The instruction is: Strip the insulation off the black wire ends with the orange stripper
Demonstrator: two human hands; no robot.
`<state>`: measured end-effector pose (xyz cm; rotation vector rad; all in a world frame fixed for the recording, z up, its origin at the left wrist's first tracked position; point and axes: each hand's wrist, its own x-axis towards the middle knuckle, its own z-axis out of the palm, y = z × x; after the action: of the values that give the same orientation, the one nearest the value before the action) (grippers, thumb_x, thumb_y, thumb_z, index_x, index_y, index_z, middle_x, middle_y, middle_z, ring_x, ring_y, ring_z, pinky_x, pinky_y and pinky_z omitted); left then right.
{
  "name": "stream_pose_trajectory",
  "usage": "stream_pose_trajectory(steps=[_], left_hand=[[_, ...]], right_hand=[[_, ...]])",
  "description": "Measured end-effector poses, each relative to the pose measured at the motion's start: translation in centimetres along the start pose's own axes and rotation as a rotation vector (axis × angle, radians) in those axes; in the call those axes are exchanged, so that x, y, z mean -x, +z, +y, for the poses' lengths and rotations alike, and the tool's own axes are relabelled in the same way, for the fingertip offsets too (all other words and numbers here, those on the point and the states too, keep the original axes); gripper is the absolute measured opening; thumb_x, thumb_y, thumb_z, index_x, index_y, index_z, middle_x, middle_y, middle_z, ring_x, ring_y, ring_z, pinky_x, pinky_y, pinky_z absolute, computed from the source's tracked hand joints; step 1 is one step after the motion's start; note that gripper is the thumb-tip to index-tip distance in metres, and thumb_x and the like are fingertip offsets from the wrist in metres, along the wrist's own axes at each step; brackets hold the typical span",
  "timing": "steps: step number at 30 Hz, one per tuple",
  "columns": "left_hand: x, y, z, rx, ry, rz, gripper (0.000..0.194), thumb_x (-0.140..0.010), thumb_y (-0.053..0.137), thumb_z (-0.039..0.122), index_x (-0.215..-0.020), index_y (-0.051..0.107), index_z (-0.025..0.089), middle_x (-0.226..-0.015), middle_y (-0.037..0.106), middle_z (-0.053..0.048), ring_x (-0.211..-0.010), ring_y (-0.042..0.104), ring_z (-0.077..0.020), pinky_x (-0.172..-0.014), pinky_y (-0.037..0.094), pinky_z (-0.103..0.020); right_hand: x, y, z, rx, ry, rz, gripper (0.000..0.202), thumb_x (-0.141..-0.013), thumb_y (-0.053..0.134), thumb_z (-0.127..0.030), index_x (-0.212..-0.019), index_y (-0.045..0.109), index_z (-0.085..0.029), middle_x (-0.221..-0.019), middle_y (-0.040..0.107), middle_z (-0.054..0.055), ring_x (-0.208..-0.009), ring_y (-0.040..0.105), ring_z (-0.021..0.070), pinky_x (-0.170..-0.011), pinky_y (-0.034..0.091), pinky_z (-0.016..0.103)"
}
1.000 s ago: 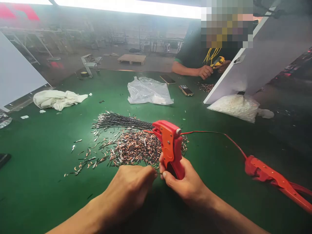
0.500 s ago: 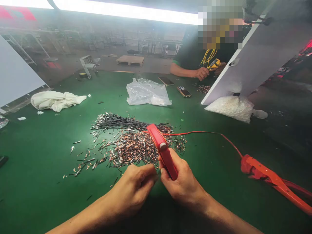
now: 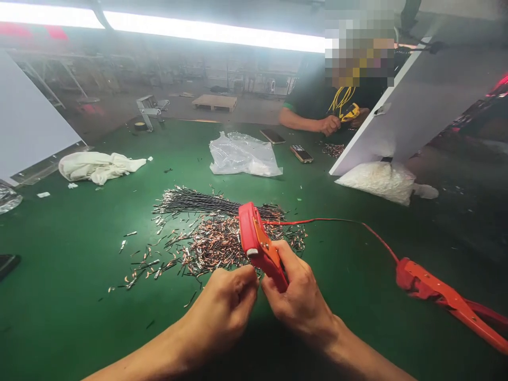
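Red and orange plastic is making up the hand tool (image 3: 257, 238) near the centre of the frame, and the right hand (image 3: 304, 301), lower centre, is wrapping its fingers around the handle. Just beside it, the left hand (image 3: 228, 301) is curling into a near-fist; its fingertips are hidden, so I cannot tell whether they are pinching anything. Behind the tool, copper-and-black clippings (image 3: 216, 246) are lying heaped, with black wires (image 3: 198, 201) stretching in a bundle above them. A red cord (image 3: 317, 219) is running rightward to a second tool (image 3: 444, 293), which is resting on the green tabletop (image 3: 349, 280) at the right. The step in hand is looking like close two-handed handling of the tool; any next move is probably calling for a secure right grip and careful alignment with the left fingers.
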<state>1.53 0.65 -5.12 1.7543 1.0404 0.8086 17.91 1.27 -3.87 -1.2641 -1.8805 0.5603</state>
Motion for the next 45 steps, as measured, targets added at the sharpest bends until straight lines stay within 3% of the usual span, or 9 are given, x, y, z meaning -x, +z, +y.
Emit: stream_pose_trajectory(steps=[7,13,17,20,24,28,33,38,45], left_hand=[[-0.6,-0.2,0.3,-0.114,0.056,-0.033,0.018,-0.087,0.042,0.017,-0.070,0.046,0.017,-0.058,0.034,0.006,-0.054,0.025,-0.0082,-0.048,0.024,-0.022],[-0.5,-0.3,1.1,-0.195,0.083,-0.037,0.022,-0.089,0.038,0.017,-0.067,0.032,0.020,-0.056,0.024,0.008,-0.051,0.018,-0.0079,-0.046,0.019,-0.024],[0.3,-0.4,1.5,-0.207,0.141,-0.107,0.026,-0.089,0.037,0.014,-0.067,0.025,0.022,-0.053,0.015,0.010,-0.045,0.013,-0.0069,-0.042,0.015,-0.024],[0.1,-0.3,1.3,-0.302,0.136,0.006,0.024,-0.092,0.035,0.016,-0.069,0.033,0.021,-0.054,0.019,0.010,-0.045,0.018,-0.0070,-0.043,0.018,-0.022],[-0.9,0.2,0.6,-0.444,0.166,0.192,0.022,-0.094,0.040,0.015,-0.074,0.049,0.018,-0.055,0.038,0.008,-0.044,0.034,-0.0061,-0.045,0.029,-0.020],[-0.9,-0.1,0.1,-0.435,0.271,0.367,0.011,-0.092,0.051,0.014,-0.091,0.061,0.018,-0.071,0.065,0.002,-0.056,0.058,-0.0065,-0.057,0.044,-0.017],[-0.5,-2.2,0.4,-0.358,0.341,0.545,0.012,-0.089,0.056,0.012,-0.096,0.062,0.019,-0.079,0.066,0.001,-0.066,0.060,-0.0080,-0.062,0.048,-0.018],[-0.5,-4.1,1.8,-0.340,0.328,0.544,0.012,-0.089,0.054,0.011,-0.089,0.062,0.019,-0.072,0.058,0.001,-0.062,0.050,-0.0084,-0.056,0.043,-0.020],[-0.6,-4.2,2.4,-0.335,0.325,0.504,0.012,-0.088,0.054,0.012,-0.081,0.061,0.018,-0.069,0.059,0.002,-0.062,0.050,-0.0087,-0.057,0.042,-0.021]], right_hand=[[-0.4,0.1,-0.1,0.059,-0.055,0.048,0.027,-0.070,0.046,-0.011,-0.095,0.049,-0.019,-0.077,0.059,0.003,-0.065,0.054,0.0177,-0.060,0.045,0.029],[-0.8,0.0,0.4,0.037,0.023,0.076,0.028,-0.066,0.049,-0.011,-0.092,0.050,-0.021,-0.075,0.058,0.000,-0.061,0.051,0.0163,-0.059,0.043,0.029],[-1.4,-1.5,2.0,0.023,0.187,0.252,0.019,-0.069,0.050,-0.013,-0.086,0.051,-0.022,-0.065,0.051,-0.003,-0.053,0.046,0.0143,-0.053,0.038,0.028],[-1.6,-2.6,2.3,-0.013,0.259,0.359,0.019,-0.079,0.047,-0.017,-0.097,0.048,-0.021,-0.075,0.054,0.000,-0.060,0.053,0.0152,-0.057,0.043,0.029],[-1.4,-2.6,1.3,-0.330,0.360,0.084,0.014,-0.082,0.057,-0.029,-0.092,0.053,-0.020,-0.078,0.055,0.000,-0.066,0.053,0.0155,-0.065,0.044,0.032],[-0.7,-3.1,1.7,-0.922,0.459,-0.172,0.019,-0.083,0.057,-0.031,-0.097,0.053,-0.019,-0.079,0.056,0.001,-0.069,0.054,0.0158,-0.063,0.045,0.031],[0.1,-3.3,4.0,-1.334,0.515,-0.511,0.026,-0.075,0.060,-0.022,-0.100,0.057,-0.014,-0.080,0.062,0.004,-0.069,0.060,0.0167,-0.062,0.046,0.030],[0.9,-1.7,4.5,-1.430,0.553,-0.631,0.030,-0.069,0.064,-0.022,-0.096,0.061,-0.011,-0.074,0.064,0.006,-0.061,0.061,0.0158,-0.058,0.045,0.028],[1.9,-1.2,3.7,-1.527,0.559,-0.708,0.032,-0.067,0.066,-0.018,-0.097,0.063,-0.008,-0.075,0.069,0.009,-0.060,0.066,0.0153,-0.056,0.048,0.024]])
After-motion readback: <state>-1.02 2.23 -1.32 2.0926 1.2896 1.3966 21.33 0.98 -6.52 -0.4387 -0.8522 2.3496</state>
